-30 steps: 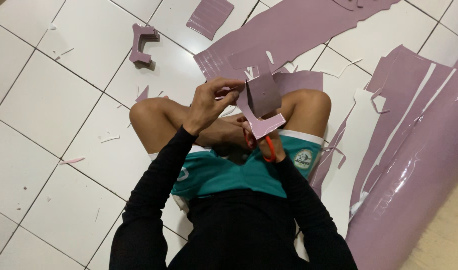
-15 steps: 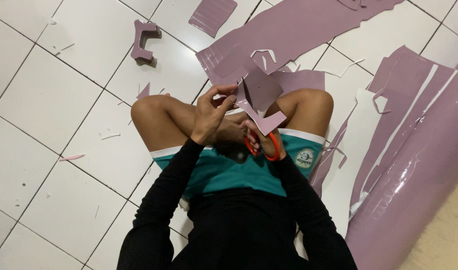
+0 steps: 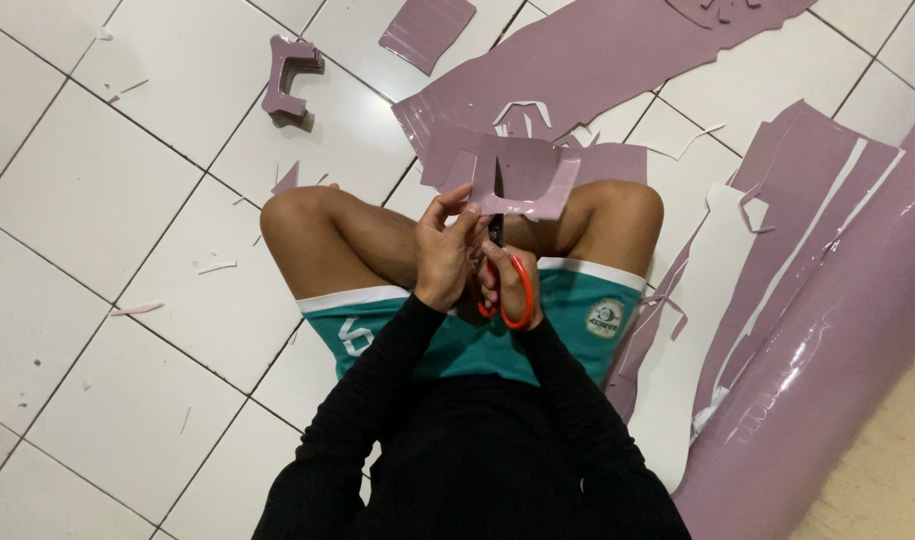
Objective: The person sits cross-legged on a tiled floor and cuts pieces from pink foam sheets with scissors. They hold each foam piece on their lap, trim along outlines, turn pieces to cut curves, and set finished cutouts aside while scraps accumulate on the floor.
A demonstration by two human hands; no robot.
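I sit cross-legged on a white tiled floor. My left hand [image 3: 445, 248] pinches the lower left edge of a mauve sheet piece [image 3: 522, 172] held flat above my knees. Fingers of my right hand [image 3: 505, 285] are through the orange handles of a pair of scissors [image 3: 499, 262]. The dark blades point up and away from me into a slit in the sheet piece. Much of my right hand is hidden behind the left.
A large mauve sheet [image 3: 587, 65] lies ahead, a thick roll [image 3: 827, 380] along the right, long offcut strips [image 3: 777, 230] beside my right knee. A stack of cut shapes [image 3: 285, 78] and a rectangular piece [image 3: 427, 30] lie at the far left. Small scraps dot the tiles.
The sheet piece has been turned from a tilted, folded position to lying flat and spread. The scissor blades now stand up into it, and my left hand has shifted to its lower edge.
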